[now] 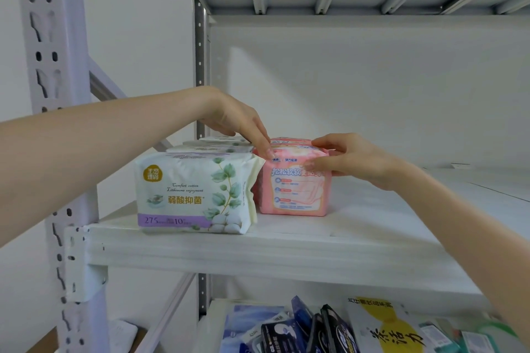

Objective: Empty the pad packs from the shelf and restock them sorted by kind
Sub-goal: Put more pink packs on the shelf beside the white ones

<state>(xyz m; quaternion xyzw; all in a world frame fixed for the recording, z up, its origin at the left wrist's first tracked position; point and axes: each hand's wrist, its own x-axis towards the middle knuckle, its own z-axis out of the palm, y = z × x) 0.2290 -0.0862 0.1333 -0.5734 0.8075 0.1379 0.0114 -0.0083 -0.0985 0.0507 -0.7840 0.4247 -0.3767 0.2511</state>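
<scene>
On the shelf (286, 249), the front pack (195, 192) stands near the left post (57, 123), with more packs (218, 144) lined up behind it. Touching the front pack's right side stands a neighbouring pack (295, 186), another behind that. Below the front pack, a lower shelf (219, 306) holds a jumble of packs (329, 329).

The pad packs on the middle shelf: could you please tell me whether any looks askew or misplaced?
Nothing stands out: the white packs and pink packs stand upright in separate rows, side by side. Below, mixed packs lie jumbled.
</scene>
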